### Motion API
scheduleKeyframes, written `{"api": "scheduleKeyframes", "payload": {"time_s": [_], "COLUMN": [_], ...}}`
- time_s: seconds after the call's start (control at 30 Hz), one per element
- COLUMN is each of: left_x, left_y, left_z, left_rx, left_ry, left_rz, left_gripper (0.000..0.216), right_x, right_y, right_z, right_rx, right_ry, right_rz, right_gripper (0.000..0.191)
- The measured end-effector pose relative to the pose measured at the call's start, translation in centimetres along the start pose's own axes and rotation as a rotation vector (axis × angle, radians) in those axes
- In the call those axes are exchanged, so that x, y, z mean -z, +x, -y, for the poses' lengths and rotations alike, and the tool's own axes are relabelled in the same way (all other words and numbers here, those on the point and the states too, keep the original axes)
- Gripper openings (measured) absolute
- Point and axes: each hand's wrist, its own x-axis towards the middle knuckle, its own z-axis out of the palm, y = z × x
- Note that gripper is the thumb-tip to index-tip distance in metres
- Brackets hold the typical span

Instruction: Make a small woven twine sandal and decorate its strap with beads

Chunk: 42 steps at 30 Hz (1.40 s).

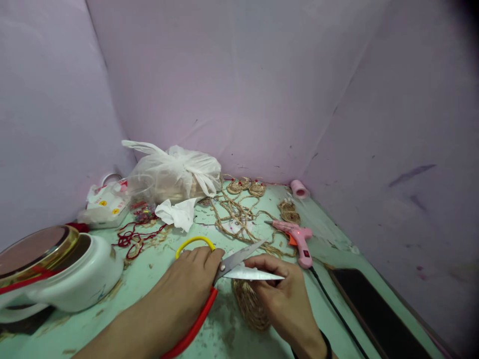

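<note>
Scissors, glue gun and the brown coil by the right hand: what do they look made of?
Scissors: blades look like smooth steel, given the grey shine; smooth red and yellow handles, probably plastic. Glue gun: likely hard plastic, smooth pink body. Brown coil: seems jute or similar fibre, matte, rough strands showing.

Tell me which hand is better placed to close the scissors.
Left, I'd judge: the left hand grips the open scissors by their handles, while the right hand is beside the blades, at the coiled twine.

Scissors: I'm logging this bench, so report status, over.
Left hand holding scissors, blades open. Right hand at coiled twine piece. Loose twine just beyond blades; pink glue gun nearby, light on.
</note>
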Motion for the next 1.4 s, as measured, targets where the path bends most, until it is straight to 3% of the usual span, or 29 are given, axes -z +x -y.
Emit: {"api": "scheduleKeyframes", "payload": {"time_s": [0.27,0.53,0.8,0.9,1.0,1.17,1.4], "left_x": [0.0,0.7,-0.1,0.1,0.7,1.7,1.0], "left_y": [-0.4,-0.5,-0.2,-0.1,-0.1,-0.2,-0.5], "left_z": [-0.4,-0.7,-0.5,-0.2,0.4,1.4,0.9], "left_rx": [0.030,0.022,-0.018,-0.046,0.014,0.143,0.044], "left_ry": [-0.038,-0.059,-0.021,-0.145,-0.255,-0.150,-0.312], "left_rz": [0.025,0.074,0.058,0.019,-0.054,-0.194,-0.191], "left_gripper": [0.035,0.036,0.033,0.029,0.024,0.018,0.010], "right_x": [-0.3,-0.5,-0.6,-0.6,-0.5,-0.5,-1.0], "right_y": [0.1,-0.1,-0.2,0.1,0.5,0.7,0.5], "right_z": [0.0,-0.1,0.8,0.7,0.2,-0.3,0.0], "right_rx": [0.083,0.025,-0.078,-0.133,-0.160,-0.132,-0.158], "right_ry": [-0.029,0.037,0.186,0.214,0.228,0.206,0.233], "right_rz": [-0.005,-0.056,-0.030,-0.033,-0.036,-0.013,-0.006], "right_gripper": [0.021,0.012,0.017,0.017,0.018,0.018,0.019]}}
